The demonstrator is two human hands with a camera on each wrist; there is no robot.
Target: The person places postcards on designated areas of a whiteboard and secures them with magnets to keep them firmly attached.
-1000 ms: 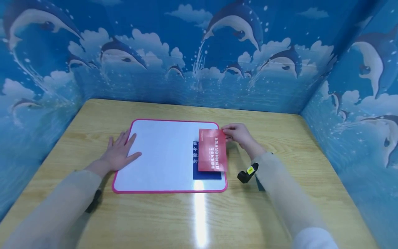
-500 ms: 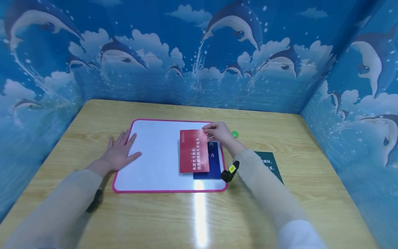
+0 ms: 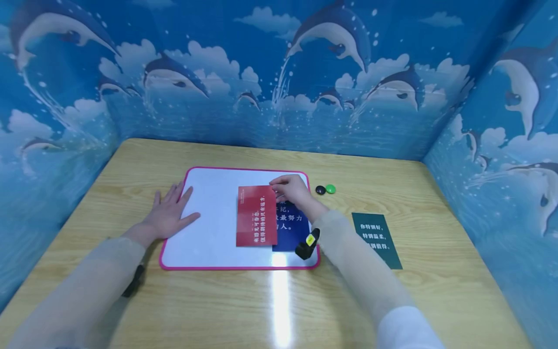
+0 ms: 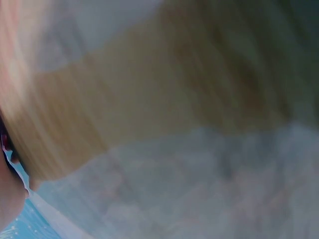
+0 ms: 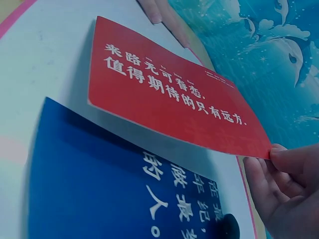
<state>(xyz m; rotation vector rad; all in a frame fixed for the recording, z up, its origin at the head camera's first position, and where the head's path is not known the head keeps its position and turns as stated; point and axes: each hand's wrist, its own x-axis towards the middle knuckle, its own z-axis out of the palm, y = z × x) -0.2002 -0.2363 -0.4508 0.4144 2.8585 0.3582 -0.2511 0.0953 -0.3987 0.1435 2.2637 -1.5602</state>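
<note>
A red card (image 3: pixel 256 215) with white writing is pinched at its upper right corner between the thumb and fingers of my right hand (image 3: pixel 294 191). In the right wrist view, the red card's near edge is raised over the whiteboard (image 3: pixel 213 257). Partly covered by the red card and my right hand, a dark blue card (image 3: pixel 291 228) lies on the board's right side. A black round piece (image 5: pixel 229 227) shows at the blue card's end in the right wrist view. My left hand (image 3: pixel 165 214) rests with fingers spread on the board's left edge. The left wrist view is mostly blurred sleeve.
To the right of the board, a black disc (image 3: pixel 320 190) and a green disc (image 3: pixel 331 189) lie side by side on the wooden table (image 3: pixel 209 310). A dark green card (image 3: pixel 378 237) lies nearer, partly behind my right sleeve. A dolphin-print curtain (image 3: pixel 279 116) stands behind the table.
My right hand has carried the red card leftward over the board, uncovering more of the blue card. The discs and the green card have come into view. My left hand stays in place.
</note>
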